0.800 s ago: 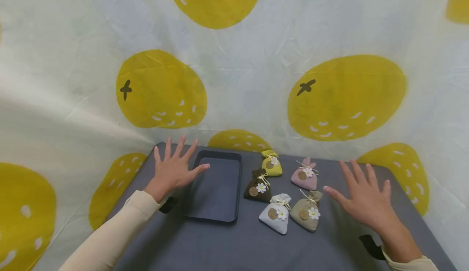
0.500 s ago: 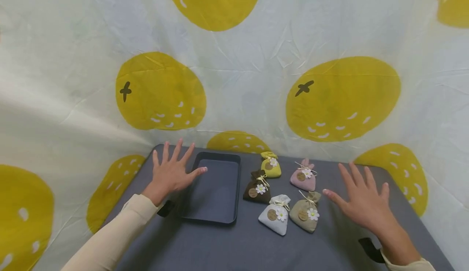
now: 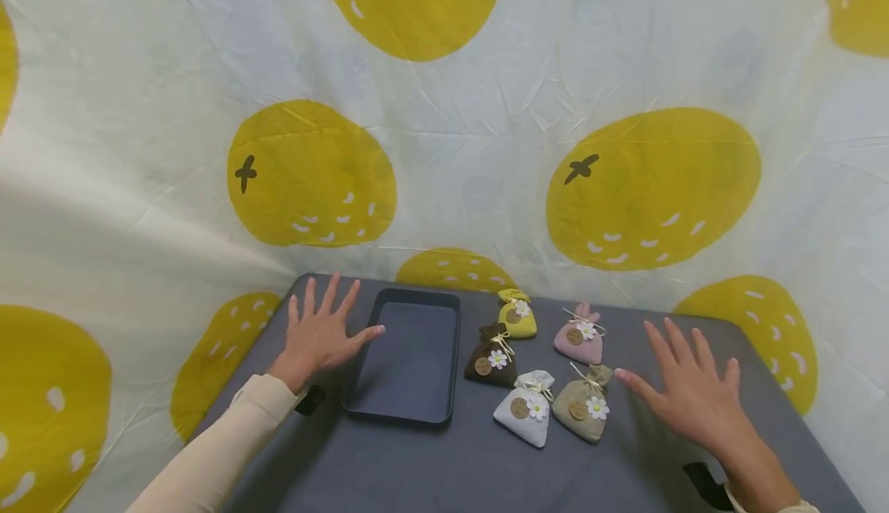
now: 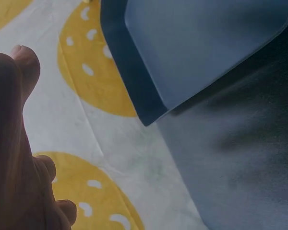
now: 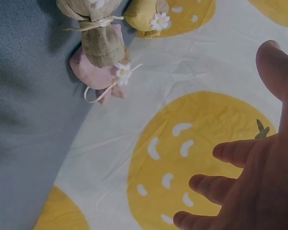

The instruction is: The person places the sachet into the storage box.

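My left hand [image 3: 318, 342] hovers with spread fingers at the left side of a dark rectangular tray [image 3: 453, 378], holding nothing. Spread likewise, my right hand [image 3: 698, 389] is held over the table, right of several small drawstring pouches. Nearest to it is a tan pouch [image 3: 573, 397], with a white pouch [image 3: 515, 418] at its left. Behind these lie a brown pouch [image 3: 482, 374], a yellow pouch [image 3: 525, 326] and a pink pouch [image 3: 576, 348]. Each has a daisy and a round brown tag. In the right wrist view the tan pouch [image 5: 103, 45] overlaps the pink one.
A grey cloth-covered table [image 3: 444, 474] carries the tray and pouches. Directly behind it hangs a white curtain [image 3: 472, 181] printed with big yellow fruit, which also runs along both sides. Black straps [image 3: 704, 486] sit at the wrists.
Both hands have sunk slightly in the head view, the left also drifting a little away from the tray. Their fingers stay spread. Tray and pouches keep their places on the table.
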`<state>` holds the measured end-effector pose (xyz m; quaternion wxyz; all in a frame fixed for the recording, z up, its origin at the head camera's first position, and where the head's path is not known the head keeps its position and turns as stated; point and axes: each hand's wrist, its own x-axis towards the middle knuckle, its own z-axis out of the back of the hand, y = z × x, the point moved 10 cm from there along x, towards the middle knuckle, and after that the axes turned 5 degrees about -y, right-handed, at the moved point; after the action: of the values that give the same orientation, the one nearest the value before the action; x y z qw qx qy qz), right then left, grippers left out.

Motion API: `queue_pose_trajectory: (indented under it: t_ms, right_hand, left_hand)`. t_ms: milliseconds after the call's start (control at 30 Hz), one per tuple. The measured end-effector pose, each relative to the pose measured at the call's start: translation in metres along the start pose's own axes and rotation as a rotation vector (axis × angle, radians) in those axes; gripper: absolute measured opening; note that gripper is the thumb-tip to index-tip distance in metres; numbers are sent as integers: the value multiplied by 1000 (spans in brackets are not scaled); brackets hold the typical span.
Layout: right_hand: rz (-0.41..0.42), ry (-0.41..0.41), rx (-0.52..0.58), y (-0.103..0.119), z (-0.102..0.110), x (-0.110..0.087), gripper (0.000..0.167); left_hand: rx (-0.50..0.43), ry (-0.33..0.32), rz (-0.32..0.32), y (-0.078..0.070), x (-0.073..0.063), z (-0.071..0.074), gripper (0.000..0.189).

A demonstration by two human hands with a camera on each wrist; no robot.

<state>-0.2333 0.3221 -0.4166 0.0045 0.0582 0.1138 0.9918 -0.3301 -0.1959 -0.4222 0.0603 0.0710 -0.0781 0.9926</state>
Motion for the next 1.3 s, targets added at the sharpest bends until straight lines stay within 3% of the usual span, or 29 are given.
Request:
queue_pose_trajectory:
  t_ms: [567,900,1300]
  right_hand:
    - [-24,26,1,-7,-24,-9,106]
    - [-38,37,33,-7,-40,-12,103]
    - [-55,78,70,-6,-68,-18,103]
  left_hand:
    - [-62,70,6,9,-3,-27,103]
    - [-106,120,25,12,-4,-43,116]
    - [-304,230,67,17,-6,-68,121]
